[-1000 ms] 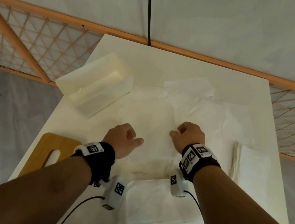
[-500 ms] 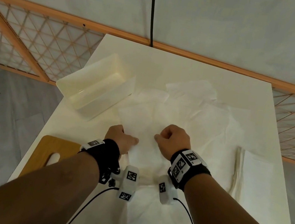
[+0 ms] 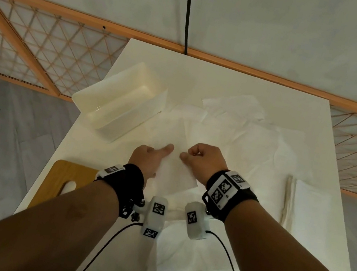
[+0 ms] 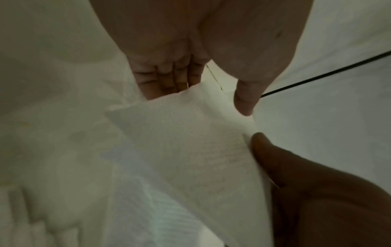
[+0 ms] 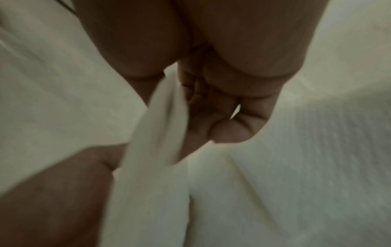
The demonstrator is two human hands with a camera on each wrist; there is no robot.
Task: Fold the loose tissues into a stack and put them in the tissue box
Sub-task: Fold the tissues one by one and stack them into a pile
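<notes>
Both my left hand (image 3: 148,161) and right hand (image 3: 204,161) pinch one tissue (image 3: 174,173) mid-fold; loose tissues (image 3: 244,137) beyond them remain, tissue box (image 3: 116,100) beyond my left looks empty.

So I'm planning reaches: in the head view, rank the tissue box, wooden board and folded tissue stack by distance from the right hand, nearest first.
From the right hand:
1. Folded tissue stack, at the table's right edge.
2. Tissue box, far left, open and empty.
3. Wooden board, near left edge.
</notes>
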